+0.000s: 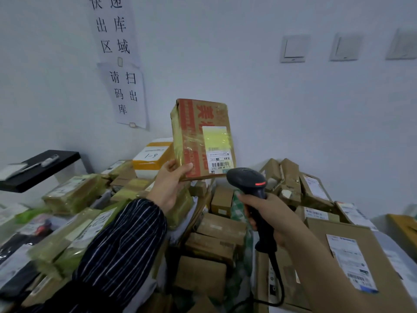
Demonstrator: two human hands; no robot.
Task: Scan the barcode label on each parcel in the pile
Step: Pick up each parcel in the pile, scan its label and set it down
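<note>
Wall sign (125, 96) reads 请扫码出库; left fingers (183, 167) grip parcel (196, 132), right fingers (247, 199) grip scanner (247, 178).

A pale, plain wall (270, 98) fills the upper part of the view. Two white paper sheets hang on it at the left, one above the other, both printed with large black Chinese characters. The upper sheet (112, 28) overlaps the top of the lower sheet (124, 93), and a small piece of tape (120, 61) sits at their join. Another piece of tape (132, 124) holds the lower sheet's bottom edge. Three white wall switches (294, 49) sit in a row at the upper right. A black shelf (33, 179) juts out at the left edge, carrying a marker pen (50, 160) and a white pad (10, 171).
</note>
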